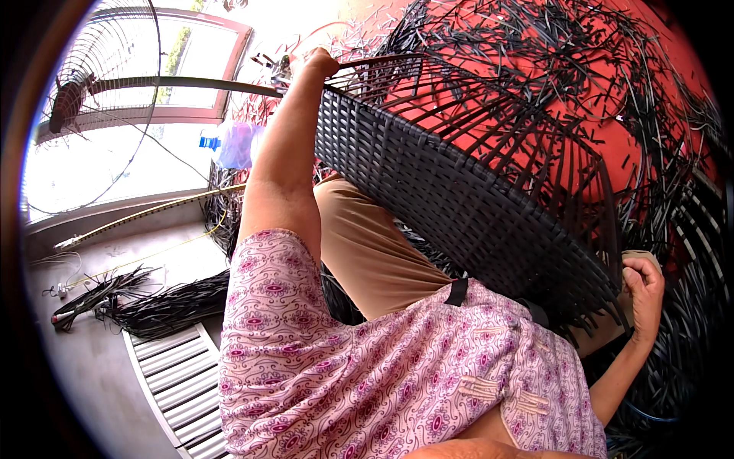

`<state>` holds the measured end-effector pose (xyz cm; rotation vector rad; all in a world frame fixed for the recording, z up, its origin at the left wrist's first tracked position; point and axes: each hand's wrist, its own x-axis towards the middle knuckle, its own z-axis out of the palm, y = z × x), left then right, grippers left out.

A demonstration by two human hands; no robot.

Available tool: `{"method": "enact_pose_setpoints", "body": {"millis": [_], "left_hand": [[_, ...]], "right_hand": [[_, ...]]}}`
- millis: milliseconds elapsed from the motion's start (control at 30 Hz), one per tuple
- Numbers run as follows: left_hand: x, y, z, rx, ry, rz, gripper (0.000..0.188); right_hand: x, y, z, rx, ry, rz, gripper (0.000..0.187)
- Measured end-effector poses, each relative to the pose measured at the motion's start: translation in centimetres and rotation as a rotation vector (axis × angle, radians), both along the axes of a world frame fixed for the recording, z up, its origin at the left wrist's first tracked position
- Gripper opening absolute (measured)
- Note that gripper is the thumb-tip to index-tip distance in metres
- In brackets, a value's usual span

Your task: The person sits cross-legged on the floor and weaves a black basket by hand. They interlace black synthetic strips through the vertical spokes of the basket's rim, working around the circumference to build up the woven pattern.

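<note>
A dark woven wicker piece (428, 164) slants across my lap from the far left to the near right. Long loose brown strands (527, 138) fan out from its far edge. At its far left end, my left hand (315, 63) is closed at the corner, where a dark bar meets it; its fingers are partly hidden. By the near right end, my right hand (644, 291) has its fingers curled together beside the strand ends. Whatever lies between those fingers is too small to make out.
Cut black strips (566, 46) litter the red floor (428, 19). Bundled black strands (172, 306) lie left, near a slatted grey panel (180, 382). A wire-caged fan (73, 103), a yellow measuring tape (153, 216) and a plastic bottle (233, 144) are also left. More strips (673, 367) pile up right.
</note>
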<state>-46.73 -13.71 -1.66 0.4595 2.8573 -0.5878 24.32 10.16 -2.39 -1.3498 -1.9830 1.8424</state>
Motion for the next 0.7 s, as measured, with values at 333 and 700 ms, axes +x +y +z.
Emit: {"method": "enact_pose_setpoints", "body": {"millis": [333,700], "left_hand": [[-5.5,-2.0,0.5,-0.095,-0.148,-0.265,0.040],[-10.2,-8.4,2.1,-0.061,0.018,-0.872,0.013]], "right_hand": [[-0.4,0.0,-0.1,0.033,0.019,0.001,0.014],[1.7,-0.5,0.4,-0.041,-0.049,-0.017,0.021]]}}
